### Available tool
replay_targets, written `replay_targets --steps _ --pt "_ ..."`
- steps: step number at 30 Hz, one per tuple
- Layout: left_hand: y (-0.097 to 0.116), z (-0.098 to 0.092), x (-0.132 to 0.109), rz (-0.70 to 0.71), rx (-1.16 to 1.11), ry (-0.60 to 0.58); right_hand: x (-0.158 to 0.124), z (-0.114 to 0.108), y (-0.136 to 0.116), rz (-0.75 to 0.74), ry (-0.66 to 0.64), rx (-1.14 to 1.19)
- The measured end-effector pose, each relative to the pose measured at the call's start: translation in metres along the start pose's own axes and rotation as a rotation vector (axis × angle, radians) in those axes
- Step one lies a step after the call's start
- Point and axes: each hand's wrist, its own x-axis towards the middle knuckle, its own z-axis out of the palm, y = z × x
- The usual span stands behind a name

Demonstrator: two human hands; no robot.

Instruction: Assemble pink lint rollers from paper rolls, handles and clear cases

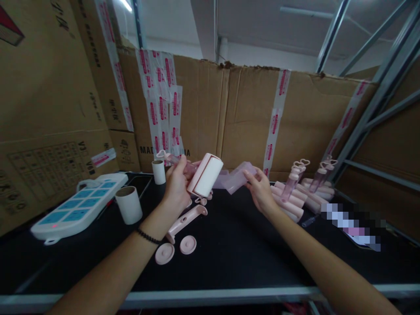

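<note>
My left hand (pixel 179 181) is closed around the pink handle of a lint roller, raised above the black table. Its thick white roll (pixel 210 177) points right, with a pink strip along one side. A heart-shaped loop (pixel 161 154) sticks out past the hand at the handle's end. Between thumb and fingers of my right hand (pixel 260 186) is a translucent pale purple plastic cover (pixel 239 178), just right of the roll. Below my left hand lie a curved pink plastic piece (pixel 187 221) and two round pink caps (pixel 164 253).
Two white cardboard tubes (pixel 128 205) stand at left, near a white power strip (pixel 80 208). At right are several pink rollers (pixel 288 203) and upright handles with heart loops (pixel 290 183). A pixelated object (pixel 352 227) lies further right. Taped cardboard (pixel 246 118) walls the back.
</note>
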Motion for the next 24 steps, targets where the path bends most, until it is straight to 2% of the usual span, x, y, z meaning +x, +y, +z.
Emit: replay_targets --steps 4,6,14,24 --pt "-0.001 0.005 -0.005 0.148 0.085 -0.053 -0.012 0.009 -0.010 0.043 -0.169 0.060" --pt "-0.001 0.008 -0.008 0.210 0.114 -0.081 -0.018 0.013 -0.011 0.046 -0.211 0.058" --pt "-0.005 0.010 -0.010 0.272 0.142 -0.149 -0.027 0.023 -0.014 -0.012 -0.275 -0.052" --pt "-0.008 0.012 -0.016 0.277 0.169 -0.213 -0.030 0.026 -0.020 -0.026 -0.252 -0.089"
